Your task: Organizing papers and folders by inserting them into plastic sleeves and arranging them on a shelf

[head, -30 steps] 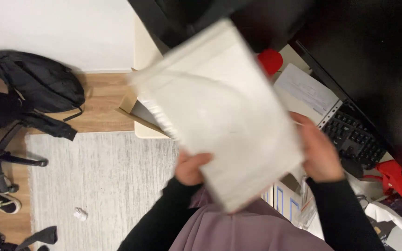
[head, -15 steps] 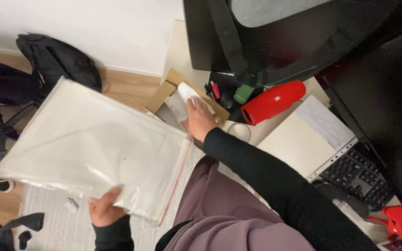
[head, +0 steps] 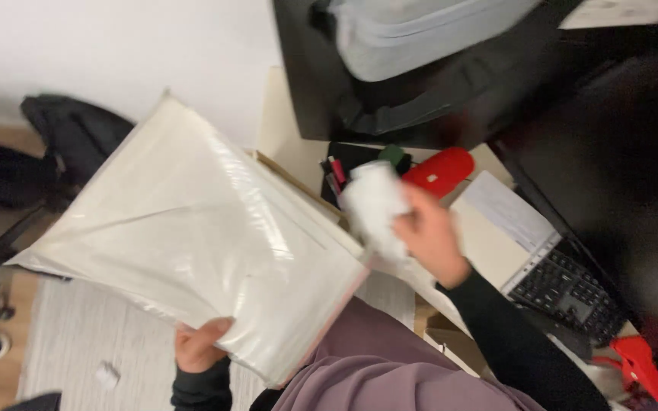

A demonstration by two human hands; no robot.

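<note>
My left hand (head: 199, 344) grips the lower edge of a large clear plastic bag (head: 192, 236) with a red zip strip, holding it spread flat and tilted over my lap. My right hand (head: 429, 234) is raised beside the bag's right corner and holds a blurred white bundle (head: 375, 207), soft-looking, its kind unclear. The bundle is just above the bag's zip edge. Both sleeves are black.
An open cardboard box (head: 298, 186) sits behind the bag. On the desk lie a red cylinder (head: 442, 171), a white paper sheet (head: 508, 217), a black keyboard (head: 569, 285) and a red tool (head: 641, 365). A black backpack (head: 78, 133) rests on the floor at the left.
My right hand has lifted out of the cardboard box with the white bundle and come toward the bag. The bag has risen and swung to the right in my left hand.
</note>
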